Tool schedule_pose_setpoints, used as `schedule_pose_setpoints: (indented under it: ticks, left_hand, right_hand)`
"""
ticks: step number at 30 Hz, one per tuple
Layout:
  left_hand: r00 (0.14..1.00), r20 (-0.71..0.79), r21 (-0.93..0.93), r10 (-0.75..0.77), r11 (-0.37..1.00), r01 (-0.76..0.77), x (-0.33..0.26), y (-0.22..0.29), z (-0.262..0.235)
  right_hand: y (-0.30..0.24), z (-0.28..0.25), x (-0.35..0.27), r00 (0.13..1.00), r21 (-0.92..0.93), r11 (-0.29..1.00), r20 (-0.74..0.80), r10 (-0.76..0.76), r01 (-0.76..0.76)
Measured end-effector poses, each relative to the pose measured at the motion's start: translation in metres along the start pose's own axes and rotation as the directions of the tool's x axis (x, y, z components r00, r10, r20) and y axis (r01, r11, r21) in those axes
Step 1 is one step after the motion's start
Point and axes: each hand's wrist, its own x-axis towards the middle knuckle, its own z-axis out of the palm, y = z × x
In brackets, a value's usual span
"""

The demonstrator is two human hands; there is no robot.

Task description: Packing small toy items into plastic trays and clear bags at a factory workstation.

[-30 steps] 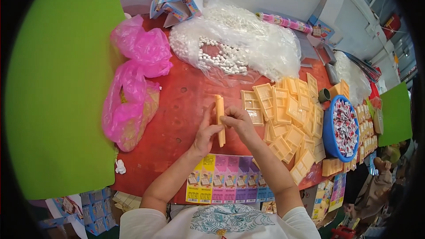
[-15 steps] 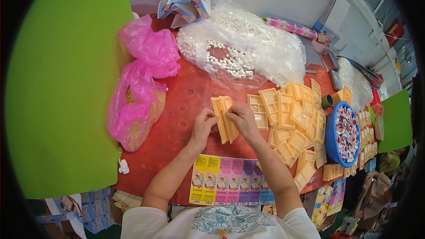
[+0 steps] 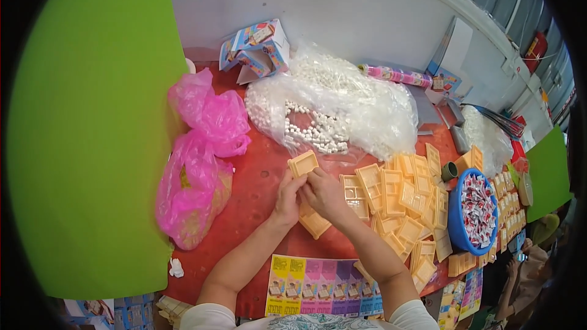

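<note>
In front of me I hold a pale orange plastic compartment tray (image 3: 304, 164) by its edges. My left hand (image 3: 285, 200) grips its left side, and my right hand (image 3: 325, 194) closes on the right side, the fingers of both hands nearly meeting. Below the hands shows more orange plastic (image 3: 315, 224); whether it is the same tray or a second one is hidden by the fingers. Just right of my right hand lies a loose heap of similar trays (image 3: 391, 192), overlapping at many angles.
A blue basin (image 3: 455, 212) of small red-and-white packets stands right of the heap, by a dark green cup (image 3: 449, 172). At the back lies a clear bag (image 3: 379, 116) of small white pieces. Pink bags (image 3: 194, 192) sit left. Printed colourful sheets (image 3: 318, 287) lie at the near edge.
The view has tilted upward, showing more wall. The held tray has turned from long and upright to tipped, its end facing up, and my hands have come closer together.
</note>
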Motion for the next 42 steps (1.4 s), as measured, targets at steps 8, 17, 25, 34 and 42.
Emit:
schedule_pose_setpoints:
  ticks: [8, 17, 25, 34, 42]
  left_hand:
    - [0.996, 0.026, 0.085, 0.082, 0.993, -0.084, 0.086, 0.004, -0.023]
    - [0.997, -0.02, -0.03, 0.069, 0.997, -0.07, 0.138, 0.001, -0.036]
    - [0.999, -0.032, -0.093, -0.019, 0.996, 0.016, 0.13, 0.03, -0.045]
    - [0.991, 0.105, 0.88, -0.084, 0.472, -0.053, 0.139, 0.057, -0.031]
    - [0.887, 0.21, 0.961, 0.412, -0.253, -0.111, 0.169, 0.043, -0.068]
  right_hand:
    - [0.077, -0.021, 0.075, 0.956, 0.401, 0.876, -0.009, 0.295, -0.266]
    - [0.106, -0.013, 0.12, 0.787, 0.588, 0.524, 0.462, 0.408, -0.616]
    - [0.134, -0.03, 0.106, 0.922, -0.113, 0.978, 0.331, 0.201, -0.173]
    - [0.126, -0.007, 0.139, 0.927, 0.13, 0.991, 0.369, -0.061, 0.013]
    - [0.143, 0.025, 0.19, 0.986, -0.717, 0.688, -0.012, -0.166, 0.107]
